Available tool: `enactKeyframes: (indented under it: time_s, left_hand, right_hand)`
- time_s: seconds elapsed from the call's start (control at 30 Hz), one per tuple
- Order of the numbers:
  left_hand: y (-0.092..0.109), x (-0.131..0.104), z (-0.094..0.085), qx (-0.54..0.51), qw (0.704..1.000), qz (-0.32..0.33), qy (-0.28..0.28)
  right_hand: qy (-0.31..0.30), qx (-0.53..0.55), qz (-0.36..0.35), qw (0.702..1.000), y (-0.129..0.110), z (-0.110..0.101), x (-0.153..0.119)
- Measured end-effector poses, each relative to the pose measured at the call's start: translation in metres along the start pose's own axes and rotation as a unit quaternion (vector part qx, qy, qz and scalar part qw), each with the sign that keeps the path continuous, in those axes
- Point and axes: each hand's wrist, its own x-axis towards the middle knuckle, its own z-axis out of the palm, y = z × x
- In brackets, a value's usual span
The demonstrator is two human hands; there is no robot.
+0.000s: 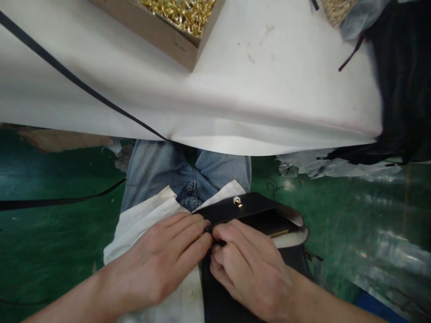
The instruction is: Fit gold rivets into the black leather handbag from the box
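A black bag point(256, 205) with a gold-coloured clasp point(238, 202) on its flap rests on my lap, over a white cloth point(144, 229). Its mouth gapes on the right side, where a pale lining shows. My left hand point(164, 255) pinches the bag's edge near its left corner. Right beside it, my right hand point(249, 264) is closed on the same edge, with the fingertips of both hands almost meeting. Whatever small part lies between the fingertips is hidden.
A white-covered table point(269, 89) stands in front of my knees. On it sits a cardboard box point(168, 42) of shiny gold-coloured pieces point(188, 15). A black strap point(77, 80) runs across the table's left side. Black material point(404, 80) hangs at the right, above plastic sheeting point(310, 163).
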Motion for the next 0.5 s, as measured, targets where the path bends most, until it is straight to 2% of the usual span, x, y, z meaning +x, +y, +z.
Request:
enactKeyframes:
  time_s: [0.1, 0.2, 0.3, 0.4, 0.5]
  left_hand:
    - [-0.021, -0.008, -0.011, -0.044, 0.998, -0.038, 0.006]
    - [-0.031, -0.009, -0.024, -0.099, 0.994, -0.035, -0.027]
    - [-0.026, -0.001, -0.031, -0.115, 0.990, -0.048, -0.063]
    - [-0.016, 0.007, -0.028, -0.096, 0.991, -0.072, -0.053]
    - [-0.011, 0.009, -0.022, -0.076, 0.994, -0.064, -0.043]
  right_hand:
    - [0.019, -0.044, 0.001, 0.999, -0.004, 0.002, 0.020]
    - [0.058, 0.009, 0.031, 0.998, -0.012, -0.002, 0.033]
    - [0.097, 0.072, 0.082, 0.989, -0.019, -0.002, 0.031]
    - [0.120, 0.116, 0.120, 0.979, -0.017, 0.002, 0.023]
    - [0.118, 0.173, 0.117, 0.971, -0.010, 0.001, 0.018]
